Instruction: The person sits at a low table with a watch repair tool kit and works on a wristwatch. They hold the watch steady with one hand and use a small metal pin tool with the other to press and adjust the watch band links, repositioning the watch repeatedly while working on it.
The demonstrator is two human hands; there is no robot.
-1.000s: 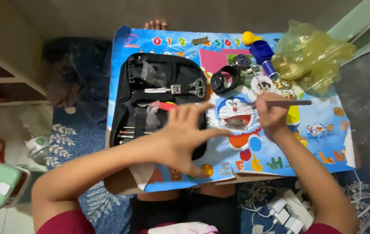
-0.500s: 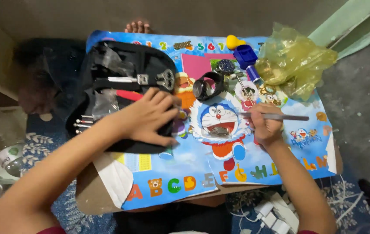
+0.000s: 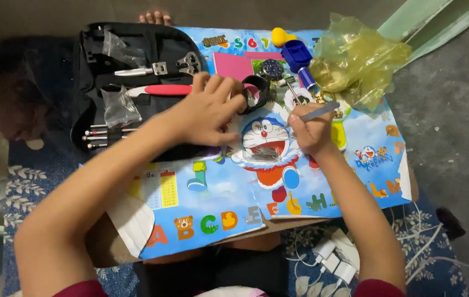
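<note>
My left hand (image 3: 208,111) lies palm down at the right edge of an open black tool case (image 3: 96,82), fingers spread, fingertips close to a black round holder (image 3: 257,88). My right hand (image 3: 311,131) is closed around a thin grey metal tool (image 3: 321,111) whose tip points up and to the right. Both hands are over a colourful cartoon alphabet mat (image 3: 234,187). A wristwatch (image 3: 272,69) lies on the mat just beyond the holder. A red-handled tool (image 3: 163,89) and small screwdrivers (image 3: 102,136) sit in the case.
A crumpled yellow plastic bag (image 3: 358,58) lies at the mat's far right. A blue block (image 3: 296,54), a blue bottle (image 3: 307,78) and a yellow blob (image 3: 280,36) lie beside it. White chargers and cables (image 3: 336,257) lie on the floor below. Toes (image 3: 156,17) show beyond the mat.
My left hand has slid right from the case's middle toward the black holder. My right hand with the grey tool stays over the cartoon face. The view has shifted.
</note>
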